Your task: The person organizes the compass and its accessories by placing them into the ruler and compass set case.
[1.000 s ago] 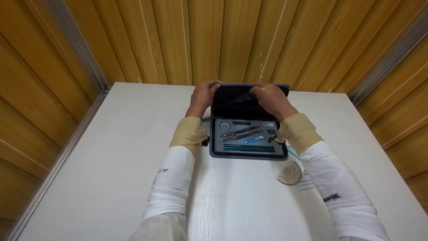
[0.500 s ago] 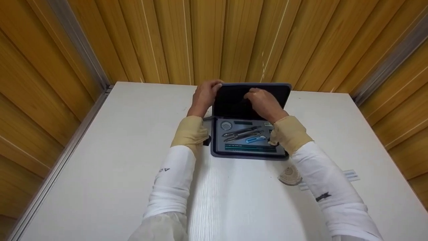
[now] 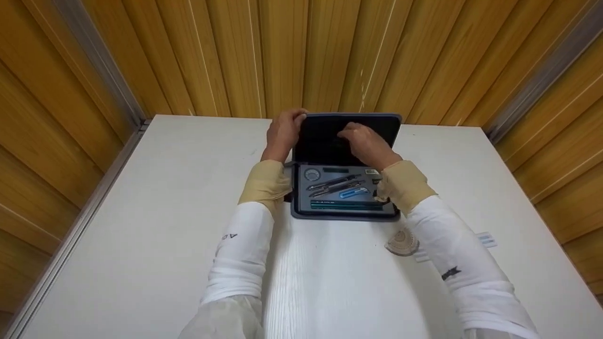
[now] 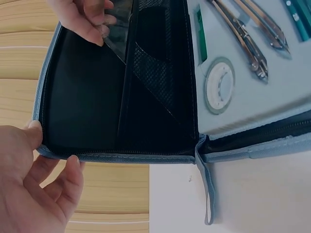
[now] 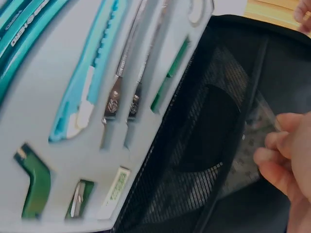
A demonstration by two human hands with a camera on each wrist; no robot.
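Observation:
A zip case (image 3: 297,214) lies unfolded on the white table, its black lid (image 3: 325,136) raised at the back. My left hand (image 3: 282,134) grips the lid's upper left corner, thumb on the inside edge and fingers behind. In front of the lid, my right hand (image 3: 370,145) pinches a clear plastic set square (image 5: 248,155) between thumb and fingers. Part of the set square sits behind the mesh pocket (image 4: 153,73) in the lid. The grey tray holds two compasses (image 3: 337,186), a blue utility knife (image 3: 354,192), green pencils (image 3: 346,205) and a round white dial-like piece (image 4: 219,85).
A protractor (image 3: 402,242) lies on the table near the case's front right corner. A clear ruler (image 3: 486,239) passes under the right sleeve. A strap (image 4: 206,189) hangs from the case's hinge side. Wood-patterned panels (image 3: 282,56) stand behind the table.
My right hand has moved left and slightly down across the lid, with the set square going farther into the mesh pocket. My left hand keeps its grip on the lid corner.

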